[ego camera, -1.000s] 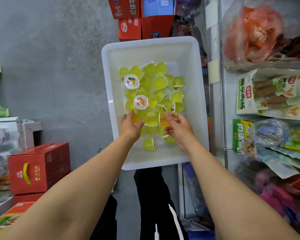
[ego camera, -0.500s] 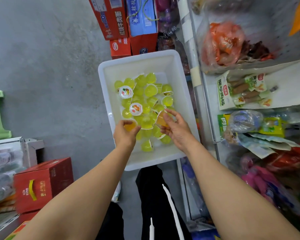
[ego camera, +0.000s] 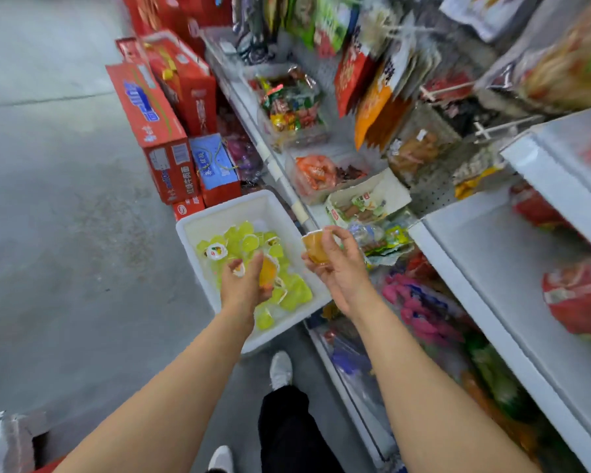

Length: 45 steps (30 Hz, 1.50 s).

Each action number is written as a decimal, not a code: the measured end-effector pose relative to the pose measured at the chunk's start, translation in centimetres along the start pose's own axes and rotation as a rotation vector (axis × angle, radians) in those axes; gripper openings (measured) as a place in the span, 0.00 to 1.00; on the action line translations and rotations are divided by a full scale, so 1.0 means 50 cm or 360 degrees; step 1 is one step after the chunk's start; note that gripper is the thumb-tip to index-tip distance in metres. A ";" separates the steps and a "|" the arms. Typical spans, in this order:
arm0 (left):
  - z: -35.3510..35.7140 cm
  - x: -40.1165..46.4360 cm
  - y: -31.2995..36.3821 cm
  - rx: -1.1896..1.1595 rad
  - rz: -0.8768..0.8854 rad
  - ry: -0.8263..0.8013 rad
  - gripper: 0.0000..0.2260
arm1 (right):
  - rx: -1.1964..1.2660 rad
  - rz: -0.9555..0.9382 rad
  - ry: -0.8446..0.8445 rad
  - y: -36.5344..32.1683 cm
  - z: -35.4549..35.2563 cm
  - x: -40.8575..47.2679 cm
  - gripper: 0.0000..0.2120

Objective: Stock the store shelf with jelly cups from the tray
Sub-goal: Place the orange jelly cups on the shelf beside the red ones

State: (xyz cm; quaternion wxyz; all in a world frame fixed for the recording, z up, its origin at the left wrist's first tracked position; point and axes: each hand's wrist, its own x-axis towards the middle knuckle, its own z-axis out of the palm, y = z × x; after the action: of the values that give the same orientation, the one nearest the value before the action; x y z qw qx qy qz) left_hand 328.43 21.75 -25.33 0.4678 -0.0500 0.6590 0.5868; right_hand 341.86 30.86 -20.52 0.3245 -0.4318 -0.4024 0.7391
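Both hands have lifted from the white plastic tray (ego camera: pixel 198 230), the left hand (ego camera: pixel 244 283) and right hand (ego camera: pixel 335 264) each curled round an orange jelly cup (ego camera: pixel 316 249), bare white shelf (ego camera: pixel 492 268) beyond the right fingertips.

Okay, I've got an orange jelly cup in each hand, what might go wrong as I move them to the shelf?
The right hand pinches its orange jelly cup by fingertips, so it may slip. The left hand holds its cup over the white tray; a drop would likely land there. The crowded shelf invites knocking packets.

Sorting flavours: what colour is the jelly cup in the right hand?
Orange-amber, seen in the head view: the jelly cup in the right hand.
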 end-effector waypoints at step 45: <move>0.457 -0.992 -0.123 0.0370 0.0936 -0.1978 0.18 | -0.0843 -0.0890 0.1902 -0.410 -0.632 -0.901 0.11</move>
State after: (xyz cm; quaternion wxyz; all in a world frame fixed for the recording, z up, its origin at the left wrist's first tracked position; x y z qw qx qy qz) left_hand 372.62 14.66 6.58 0.5822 0.5261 0.3138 0.5347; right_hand 391.78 13.09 4.83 0.5513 -0.7081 -0.4176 0.1421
